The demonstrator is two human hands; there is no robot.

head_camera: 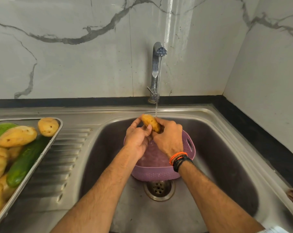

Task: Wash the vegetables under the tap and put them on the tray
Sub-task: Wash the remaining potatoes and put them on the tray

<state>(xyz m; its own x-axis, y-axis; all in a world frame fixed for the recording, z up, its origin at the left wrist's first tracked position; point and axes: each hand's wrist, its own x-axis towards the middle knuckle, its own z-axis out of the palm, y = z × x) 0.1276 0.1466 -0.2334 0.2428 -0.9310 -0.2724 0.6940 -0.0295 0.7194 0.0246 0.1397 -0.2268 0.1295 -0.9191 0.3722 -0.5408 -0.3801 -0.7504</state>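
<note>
Beneath the running tap (156,64), my left hand (137,140) and right hand (169,138) both grip one potato (150,122) above the purple colander (159,172).

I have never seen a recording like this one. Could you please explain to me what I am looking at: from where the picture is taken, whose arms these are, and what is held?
There is no machine here. The one picture comes from a camera worn on a person's head, looking forward and down, so the two arms are that person's own.

Both hands hold one potato above a steel sink. The left hand grips it from the left, and the right hand, with bracelets on its wrist, grips it from the right. A thin stream of water runs from the tap and falls at the potato's right edge.

Under the hands a purple plastic colander sits in the sink, just behind the drain.

On the draining board to the left stands a metal tray with more potatoes and a cucumber.
</note>
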